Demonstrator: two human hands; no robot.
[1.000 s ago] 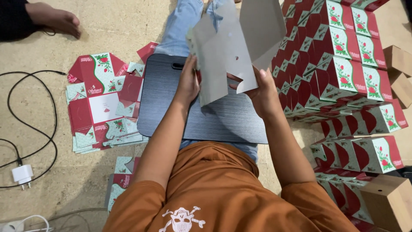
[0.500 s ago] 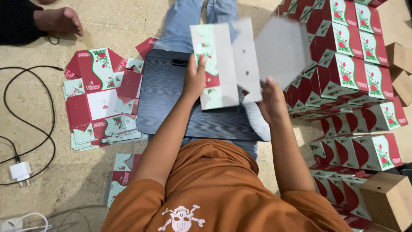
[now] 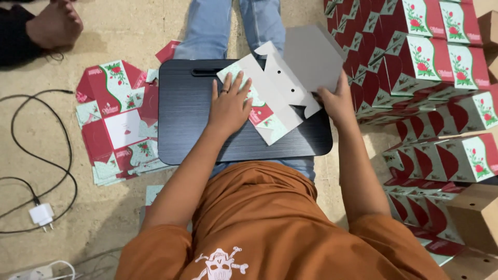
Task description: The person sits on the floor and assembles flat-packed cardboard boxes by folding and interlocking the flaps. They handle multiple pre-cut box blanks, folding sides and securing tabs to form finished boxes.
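Carton blank (image 3: 275, 98) under left hand (image 3: 228, 106)

We find bare desk (image 3: 187, 129) left of the cardboard sheet (image 3: 280, 88); stacked boxes (image 3: 415, 67) wall its right side.

Floor (image 3: 129, 31): tan, rough-looking, spread under the whole scene.
Lap tray (image 3: 192, 129): black, ribbed, with rounded corners and a handle slot at its far edge; it sits across the person's legs.
On the tray: a flat carton blank (image 3: 270, 96), its grey inside facing up and its red and green print showing at the edges, with the left hand (image 3: 228, 106) pressed flat on it.
On the floor, left of the tray: a stack of flat printed blanks (image 3: 114, 124), red and pale green.
On the floor, far left: a black cable (image 3: 21, 135) in loops and a white plug adapter (image 3: 41, 213).
On the floor, right: rows of folded red and green boxes (image 3: 430, 67), stacked just beside the tray.
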